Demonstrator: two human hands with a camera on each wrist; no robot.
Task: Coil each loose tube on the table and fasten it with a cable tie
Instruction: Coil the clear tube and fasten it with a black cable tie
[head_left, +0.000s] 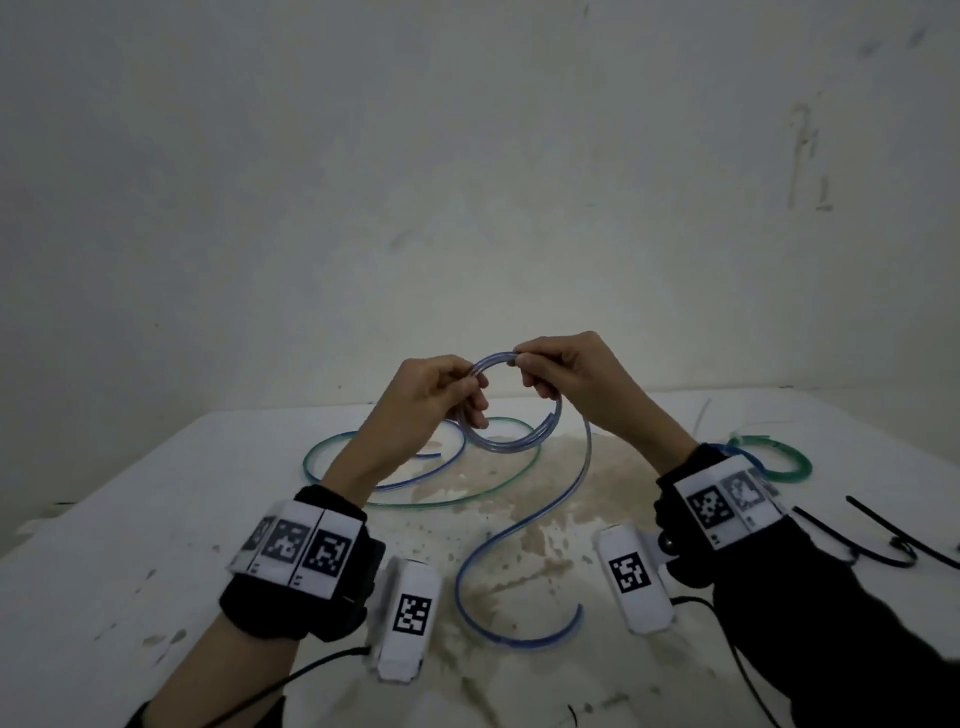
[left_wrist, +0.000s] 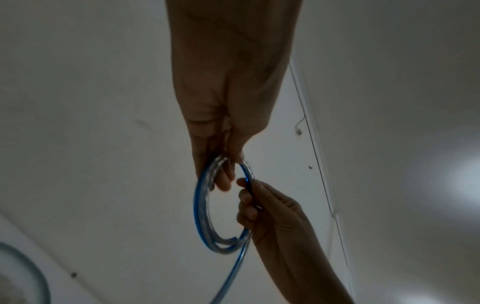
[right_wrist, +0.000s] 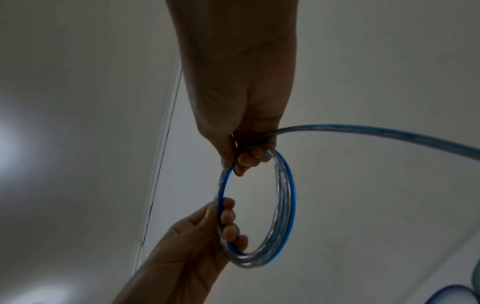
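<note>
Above the white table (head_left: 130, 519) I hold a small coil of clear blue-striped tube (head_left: 511, 441) (left_wrist: 201, 207) (right_wrist: 284, 205) between both hands. My left hand (head_left: 441, 395) (left_wrist: 228, 156) grips the coil's left side with curled fingers. My right hand (head_left: 550, 369) (right_wrist: 249, 156) pinches its top right. The tube's loose tail (head_left: 519, 525) hangs from the coil and snakes across the table to the front. A loose green tube (head_left: 467, 499) and another loose blue tube (head_left: 415, 480) lie on the table behind my left hand.
A green coil (head_left: 779, 460) lies at the right, partly behind my right wrist. Black cable ties (head_left: 893, 540) lie at the right edge, and a pale one (head_left: 701, 415) lies farther back. Brown stains mark the table's middle. A wall stands behind.
</note>
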